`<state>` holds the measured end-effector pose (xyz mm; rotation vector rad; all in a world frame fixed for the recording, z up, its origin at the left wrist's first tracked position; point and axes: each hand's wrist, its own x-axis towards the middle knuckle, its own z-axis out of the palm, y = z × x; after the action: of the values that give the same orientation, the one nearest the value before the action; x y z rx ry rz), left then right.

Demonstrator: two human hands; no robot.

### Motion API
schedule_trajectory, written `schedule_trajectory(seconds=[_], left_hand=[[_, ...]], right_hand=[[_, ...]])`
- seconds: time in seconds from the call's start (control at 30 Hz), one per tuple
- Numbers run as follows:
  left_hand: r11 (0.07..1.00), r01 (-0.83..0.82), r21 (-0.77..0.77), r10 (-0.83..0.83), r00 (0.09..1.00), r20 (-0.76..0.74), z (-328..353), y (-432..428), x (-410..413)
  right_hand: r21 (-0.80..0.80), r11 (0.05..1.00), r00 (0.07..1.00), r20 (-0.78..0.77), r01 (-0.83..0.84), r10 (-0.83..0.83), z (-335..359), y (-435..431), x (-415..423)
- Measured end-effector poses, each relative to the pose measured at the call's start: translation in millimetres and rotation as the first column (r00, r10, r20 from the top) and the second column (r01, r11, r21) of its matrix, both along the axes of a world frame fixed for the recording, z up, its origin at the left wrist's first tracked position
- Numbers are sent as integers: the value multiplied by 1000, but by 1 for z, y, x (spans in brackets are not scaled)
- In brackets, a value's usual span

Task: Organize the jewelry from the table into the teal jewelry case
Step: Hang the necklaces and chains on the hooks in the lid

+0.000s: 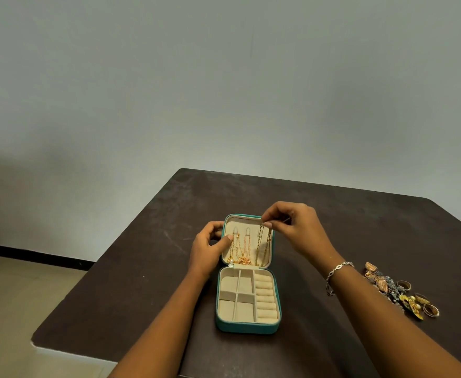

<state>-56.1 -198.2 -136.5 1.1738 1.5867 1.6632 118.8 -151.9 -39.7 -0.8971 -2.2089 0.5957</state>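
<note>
A person's left hand point(210, 249) grips the raised lid point(244, 221) of an open teal jewelry case point(247, 328) at its 9 o'clock edge, thumb pressed on the beige lining. The right hand point(297, 227), at the lid's 1 o'clock corner, pinches the top of a dark gold chain point(262, 244) that hangs down the lining. Whatever the chain hangs from is hidden behind the fingertips. Lighter gold chains point(240, 251) hang beside it. The case sits mid-table point(142, 268), ring rolls point(264, 298) along its right side. At 3 o'clock, well apart, lies a tangled jewelry pile point(398, 293) with rings at its edge, the rest hard to tell apart. Both forearms are cut off by the frame's edge.
</note>
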Motion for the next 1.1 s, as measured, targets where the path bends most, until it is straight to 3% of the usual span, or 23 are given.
schedule_trajectory(seconds=[0.17,0.43,0.6,0.7,0.97,1.1], left_hand=[[999,17,42,-16,1000,-18,1,-1,1],[996,44,71,-42,999,-23,1,-1,1],[995,61,81,-59,998,-20,1,-1,1],[994,71,80,-71,997,-12,1,-1,1],[995,69,76,-68,998,-8,1,-1,1],[993,75,90,-75,997,-6,1,-1,1]], right_hand=[[81,996,998,41,39,-43,-17,15,-3],[316,947,997,-50,64,-50,-44,31,-14],[627,776,997,-10,65,-76,-54,30,-16],[721,688,993,-5,85,-116,-59,32,-14],[790,608,982,40,83,-186,-64,34,-13],[758,631,969,-9,168,-246,-61,30,-16]])
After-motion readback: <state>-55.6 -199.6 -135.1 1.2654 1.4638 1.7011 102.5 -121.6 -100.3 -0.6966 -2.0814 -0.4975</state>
